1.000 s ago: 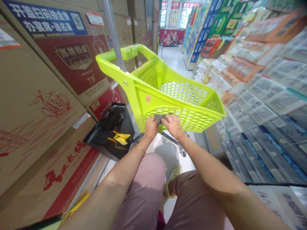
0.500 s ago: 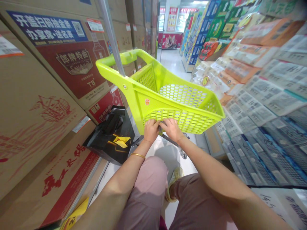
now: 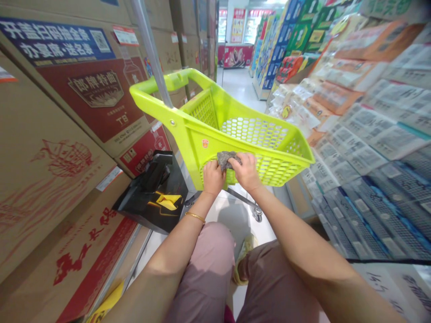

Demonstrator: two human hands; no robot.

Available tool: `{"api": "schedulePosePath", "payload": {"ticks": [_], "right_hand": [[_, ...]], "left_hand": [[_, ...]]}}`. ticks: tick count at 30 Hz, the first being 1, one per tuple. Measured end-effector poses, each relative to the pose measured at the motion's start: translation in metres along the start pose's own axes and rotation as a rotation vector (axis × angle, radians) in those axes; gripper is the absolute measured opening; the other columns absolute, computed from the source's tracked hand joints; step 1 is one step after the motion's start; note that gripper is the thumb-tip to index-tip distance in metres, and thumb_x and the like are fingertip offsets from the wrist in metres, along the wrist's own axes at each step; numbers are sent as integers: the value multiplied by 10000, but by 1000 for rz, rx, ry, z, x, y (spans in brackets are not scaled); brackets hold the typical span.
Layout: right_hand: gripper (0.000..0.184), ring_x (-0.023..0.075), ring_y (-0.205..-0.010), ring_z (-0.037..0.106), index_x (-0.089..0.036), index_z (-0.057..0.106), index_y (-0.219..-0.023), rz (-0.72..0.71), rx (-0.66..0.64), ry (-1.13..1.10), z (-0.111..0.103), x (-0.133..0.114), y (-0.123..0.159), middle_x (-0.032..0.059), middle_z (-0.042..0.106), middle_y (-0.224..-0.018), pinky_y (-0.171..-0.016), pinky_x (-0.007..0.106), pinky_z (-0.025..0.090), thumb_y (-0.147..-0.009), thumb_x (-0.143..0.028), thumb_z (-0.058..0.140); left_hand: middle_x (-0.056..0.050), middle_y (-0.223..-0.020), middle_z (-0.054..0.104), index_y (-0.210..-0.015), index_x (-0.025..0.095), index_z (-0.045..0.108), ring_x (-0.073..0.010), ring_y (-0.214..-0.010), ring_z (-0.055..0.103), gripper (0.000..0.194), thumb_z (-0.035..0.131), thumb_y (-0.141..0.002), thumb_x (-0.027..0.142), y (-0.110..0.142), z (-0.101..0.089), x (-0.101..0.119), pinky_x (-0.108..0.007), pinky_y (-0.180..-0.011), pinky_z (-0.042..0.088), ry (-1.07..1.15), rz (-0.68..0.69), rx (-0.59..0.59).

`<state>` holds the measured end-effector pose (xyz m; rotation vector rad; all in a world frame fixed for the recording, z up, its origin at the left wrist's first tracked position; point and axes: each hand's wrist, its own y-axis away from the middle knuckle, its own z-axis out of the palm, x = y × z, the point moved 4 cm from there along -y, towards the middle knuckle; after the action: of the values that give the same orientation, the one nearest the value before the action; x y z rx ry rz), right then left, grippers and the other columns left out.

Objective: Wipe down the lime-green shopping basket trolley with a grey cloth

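Note:
A lime-green shopping cart with a perforated basket stands in front of me, its handle toward the left. My right hand is closed on a crumpled grey cloth, which lies against the near side wall of the basket. Beside it, my left hand has its fingers curled at the lower edge of the same wall, close to the cloth. What those fingers grip is hidden from me.
Stacked cardboard cartons rise on the left, with a black bag on the floor before them. Shelves of packaged goods line the right. A metal pole stands up near the cart's handle. The aisle floor runs on beyond.
My right hand has risen slightly and moved right, and the grey cloth now shows between my hands. My left hand has barely moved. The view has shifted slightly.

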<state>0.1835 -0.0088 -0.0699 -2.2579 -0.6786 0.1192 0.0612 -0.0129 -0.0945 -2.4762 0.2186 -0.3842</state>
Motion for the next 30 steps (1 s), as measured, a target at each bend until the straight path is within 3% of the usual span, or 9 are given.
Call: {"api": "schedulePosePath", "payload": {"ticks": [6, 14, 18, 24, 30], "right_hand": [[304, 235, -1067, 382, -288, 611, -1118, -17, -113, 2, 20, 0, 19, 87, 557, -1137, -862, 364, 290, -892, -198, 428], [236, 218, -1013, 402, -251, 630, -1034, -150, -257, 2, 33, -15, 46, 76, 582, -1122, -795, 338, 277, -907, -212, 436], [258, 216, -977, 409, -243, 628, -1033, -139, -272, -2, 30, -17, 40, 76, 579, -1108, -781, 331, 282, -913, -192, 406], [294, 219, -997, 394, -265, 607, -1110, -97, -180, -49, 6, -5, 13, 88, 552, -1110, -822, 337, 299, -902, -200, 410], [313, 221, -998, 391, -254, 630, -1068, 30, 54, -60, -21, 5, -13, 88, 518, -1090, -867, 357, 323, -901, -197, 371]], "left_hand": [[-90, -835, 535, -763, 191, 614, -231, -864, 462, 209, 437, -874, 201, -1, 5, -4, -357, -719, 352, 58, -28, -2], [-67, -795, 531, -852, 211, 634, -206, -812, 454, 283, 397, -923, 348, -1, -1, 0, -334, -704, 324, 57, -20, 50], [-65, -793, 524, -837, 207, 638, -203, -811, 452, 302, 399, -921, 370, -1, -1, 1, -335, -710, 322, 65, -46, 61], [-55, -775, 533, -805, 214, 635, -197, -786, 456, 253, 429, -911, 317, 0, 0, -2, -321, -678, 321, 55, -30, 90], [-64, -800, 538, -821, 200, 631, -202, -807, 461, 270, 424, -914, 345, 1, -3, 0, -327, -707, 326, 63, -47, 57]]}}
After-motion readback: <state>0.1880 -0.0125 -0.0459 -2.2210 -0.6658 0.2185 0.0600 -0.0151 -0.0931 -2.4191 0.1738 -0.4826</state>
